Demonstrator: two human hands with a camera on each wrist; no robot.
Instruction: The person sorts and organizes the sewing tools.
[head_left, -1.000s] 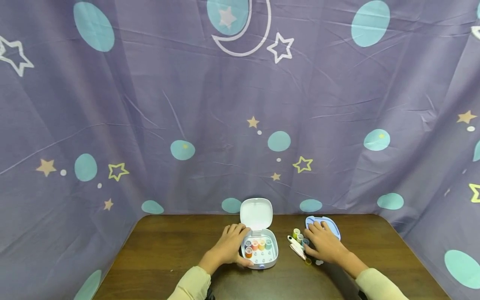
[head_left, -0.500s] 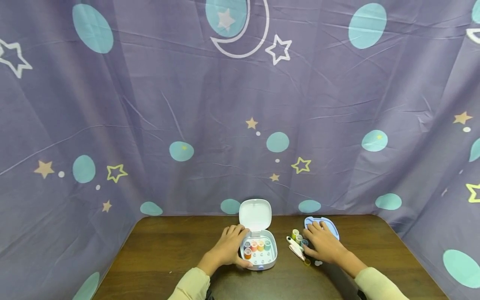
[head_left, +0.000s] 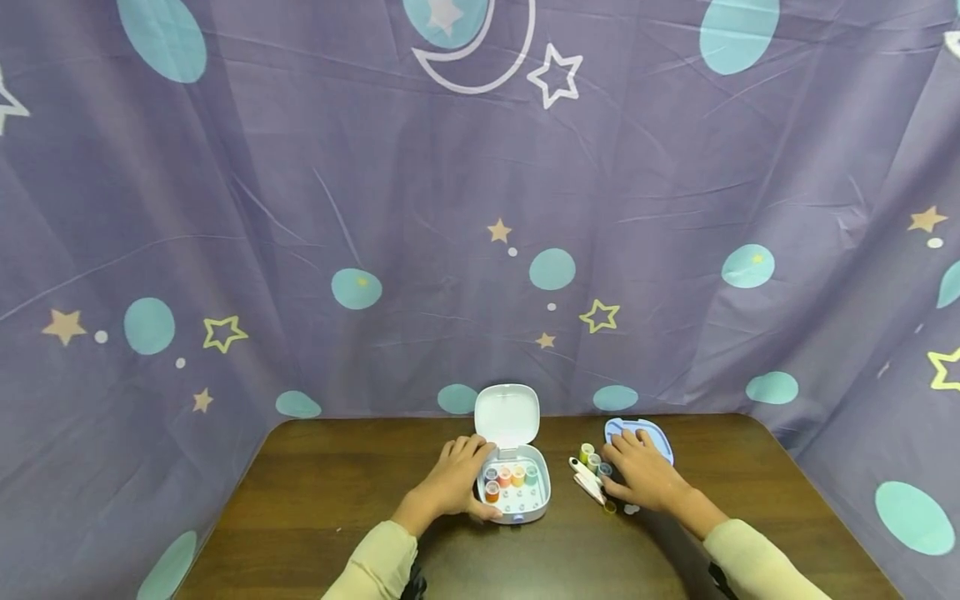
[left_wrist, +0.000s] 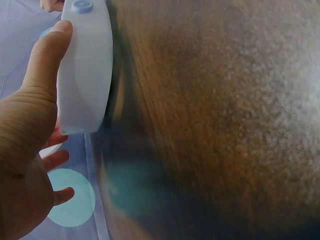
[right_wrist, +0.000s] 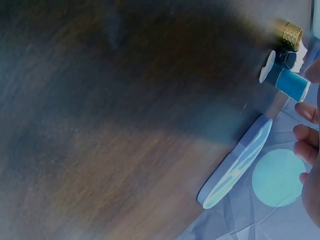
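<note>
My left hand (head_left: 450, 483) grips the left side of a white sewing box (head_left: 543, 479), thumb at the front and fingers at the back. The box's lid (head_left: 507, 415) is up; inside, several coloured thread spools stand on pegs, among them an orange-red one (head_left: 492, 492). Bare pegs fill the front and right. In the left wrist view the thumb lies along the box's front wall (left_wrist: 85, 75), beside its clasp (left_wrist: 82, 6). My right hand (head_left: 645, 475) has thumb and forefinger on either side of the top end of a blue thread spool (right_wrist: 292, 85), pinching it close over the table.
Left of the right hand lie a yellow-green spool (head_left: 587, 453), a pale spool (head_left: 594, 462) and white thread snips (head_left: 589, 482). A gold thimble (right_wrist: 292, 36) and a white piece (right_wrist: 267, 66) are nearby. Behind the hand is a blue tray (head_left: 663, 444). A patterned curtain (head_left: 420, 208) hangs behind the table (head_left: 337, 500).
The head view has tilted slightly, shifting everything a little up and left. Both hands keep their places at the box and the blue spool.
</note>
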